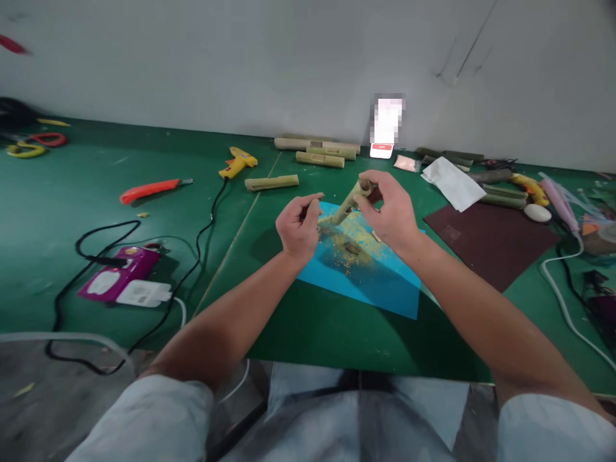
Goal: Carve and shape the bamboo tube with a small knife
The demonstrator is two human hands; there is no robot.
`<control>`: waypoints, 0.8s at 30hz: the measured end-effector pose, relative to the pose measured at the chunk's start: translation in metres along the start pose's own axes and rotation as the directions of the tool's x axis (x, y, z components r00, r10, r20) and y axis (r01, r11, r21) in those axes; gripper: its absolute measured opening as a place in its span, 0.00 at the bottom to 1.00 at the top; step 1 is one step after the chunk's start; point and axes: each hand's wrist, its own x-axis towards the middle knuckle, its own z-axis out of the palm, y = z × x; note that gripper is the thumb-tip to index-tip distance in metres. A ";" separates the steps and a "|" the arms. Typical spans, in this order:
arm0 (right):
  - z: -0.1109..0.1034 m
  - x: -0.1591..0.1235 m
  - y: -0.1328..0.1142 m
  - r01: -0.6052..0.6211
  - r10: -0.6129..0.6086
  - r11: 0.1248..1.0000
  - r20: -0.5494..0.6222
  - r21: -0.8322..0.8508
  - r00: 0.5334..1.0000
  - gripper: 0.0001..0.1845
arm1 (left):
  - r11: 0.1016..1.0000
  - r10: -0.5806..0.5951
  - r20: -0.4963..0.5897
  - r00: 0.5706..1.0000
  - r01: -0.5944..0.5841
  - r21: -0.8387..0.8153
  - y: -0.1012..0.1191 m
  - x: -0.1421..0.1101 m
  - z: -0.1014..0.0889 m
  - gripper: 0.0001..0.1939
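1. A green mat is spread over the desk right up to the white wall at the far edge.
2. A dark brown sheet is laid toward the right edge of the desk, with a white folded paper just beyond its far corner.
3. A blue sheet is placed near the middle of the desk, and yellowish dust and a small dark scrap are scattered on its far half.
4. A purple power strip with black cables is seen near the left front corner of the desk.
5. An orange utility knife and a yellow glue gun are laid left of centre; cut bamboo pieces are lined up along the far edge.
6. The right hand is closed around the upper end of a bamboo stick, which is held tilted above the blue sheet, its lower end toward the left hand.
7. The left hand is curled shut just beside the stick's lower end, and a small dark tool appears to be pinched in it; what it is cannot be told.
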 end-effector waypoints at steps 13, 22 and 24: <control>-0.011 -0.010 0.008 -0.083 0.083 0.997 -0.061 -0.001 0.995 0.19 | 0.999 -0.010 0.036 0.999 0.009 0.033 -0.004 -0.001 0.001 0.12; -0.013 -0.015 0.003 -0.125 0.125 0.992 -0.053 0.003 0.991 0.20 | 1.000 -0.002 0.039 0.999 0.001 0.030 -0.005 -0.002 0.001 0.11; -0.014 -0.017 0.002 -0.139 0.139 0.990 -0.066 0.018 0.988 0.21 | 0.999 0.003 0.045 0.999 -0.005 0.040 -0.005 -0.003 0.001 0.11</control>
